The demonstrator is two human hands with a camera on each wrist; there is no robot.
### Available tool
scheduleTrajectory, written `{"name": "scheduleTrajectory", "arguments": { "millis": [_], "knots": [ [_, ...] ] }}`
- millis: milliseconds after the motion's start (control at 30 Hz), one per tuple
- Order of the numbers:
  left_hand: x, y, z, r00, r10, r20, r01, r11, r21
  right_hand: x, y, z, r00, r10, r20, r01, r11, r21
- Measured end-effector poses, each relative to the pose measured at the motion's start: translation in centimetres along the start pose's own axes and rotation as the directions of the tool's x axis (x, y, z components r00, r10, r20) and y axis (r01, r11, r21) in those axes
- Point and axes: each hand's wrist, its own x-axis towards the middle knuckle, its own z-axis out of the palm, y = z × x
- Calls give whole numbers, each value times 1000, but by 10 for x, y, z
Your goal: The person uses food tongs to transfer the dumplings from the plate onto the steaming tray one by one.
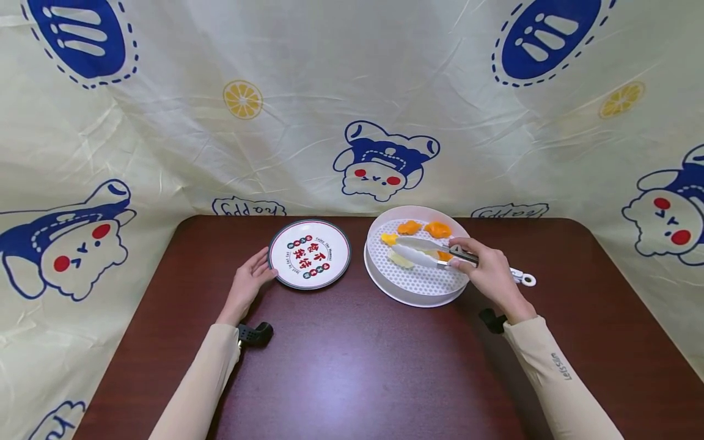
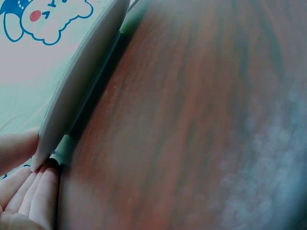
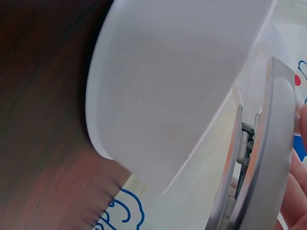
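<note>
In the head view my left hand (image 1: 249, 281) is at the left edge of a white plate (image 1: 341, 250) with a dark rim and red lettering. The left wrist view has the plate's rim (image 2: 79, 72) between thumb and fingers. My right hand (image 1: 491, 272) grips metal tongs (image 1: 420, 256) with a white end, their arms slightly apart. Beneath them is a white round steamer basket (image 1: 426, 285) with a perforated base. In it lie several orange pieces (image 1: 438, 230), a yellow piece (image 1: 388, 238) near the tong tips and a pale piece (image 1: 400, 260). Whether the tips touch anything is unclear.
Both dishes stand at the back of a dark brown wooden table (image 1: 341, 366). A pale printed cloth (image 1: 297, 153) hangs behind and around it. In the right wrist view the basket's tall side wall (image 3: 163, 86) stands beside the tongs.
</note>
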Motion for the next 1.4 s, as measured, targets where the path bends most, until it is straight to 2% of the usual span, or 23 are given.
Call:
{"name": "scheduleTrajectory", "arguments": {
  "millis": [233,500,800,967,1400],
  "knots": [
    [-1,-1,0,1000,6,-2,-6,1000,-3,0,-8,3,996,-49,-69,48,999,-10],
    [-3,0,-1,1000,7,1,-7,1000,7,-4,-31,13,988,-96,-120,96,995,-7],
    [-2,1,-2,1000,11,9,-11,1000,16,-8,-65,38,979,-158,-128,161,987,14],
    [-1,2,-2,1000,9,11,-9,1000,24,-10,-83,50,979,-158,-126,160,987,6],
    [-2,3,-1,1000,17,13,-17,1000,5,-19,-106,84,966,-188,-178,187,982,-24]
  ]
}}
